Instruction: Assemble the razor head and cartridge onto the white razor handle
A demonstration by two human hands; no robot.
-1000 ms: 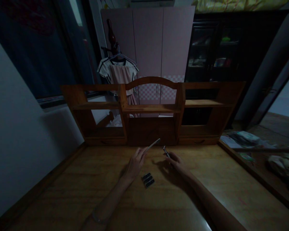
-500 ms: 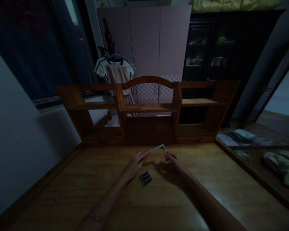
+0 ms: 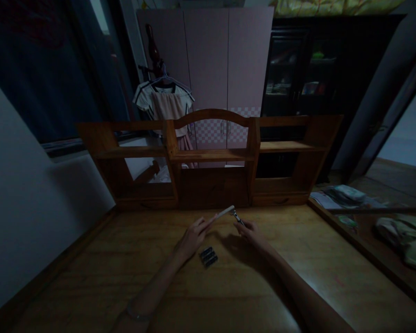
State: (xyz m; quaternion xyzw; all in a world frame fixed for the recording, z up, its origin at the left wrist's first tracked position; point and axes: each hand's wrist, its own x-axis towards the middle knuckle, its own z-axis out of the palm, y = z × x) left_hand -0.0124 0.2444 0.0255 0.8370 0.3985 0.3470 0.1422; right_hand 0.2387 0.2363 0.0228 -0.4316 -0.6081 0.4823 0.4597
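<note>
My left hand (image 3: 196,235) is closed on the near end of a thin, pale, flat strip (image 3: 226,211), which points up and to the right above the table. In my right hand (image 3: 250,231) is a slim tool with a shiny metal head (image 3: 237,217); its exact kind is too small and dim to tell. The tool's head is at the strip's far end, and whether they touch is unclear. Just right of my left forearm, a small dark pack of several cylinders that look like batteries (image 3: 208,256) lies on the wooden tabletop (image 3: 229,296).
A wooden shelf unit (image 3: 213,156) stands along the table's back edge. At left is a white wall (image 3: 17,194). A raised wooden edge (image 3: 360,245) bounds the right side, with a bag (image 3: 402,236) and papers (image 3: 336,196) beyond it.
The tool's head has shifted slightly down from the strip's tip, and the strip is angled a little more upward. The camera view has moved slightly; the dark pack lies where it was.
</note>
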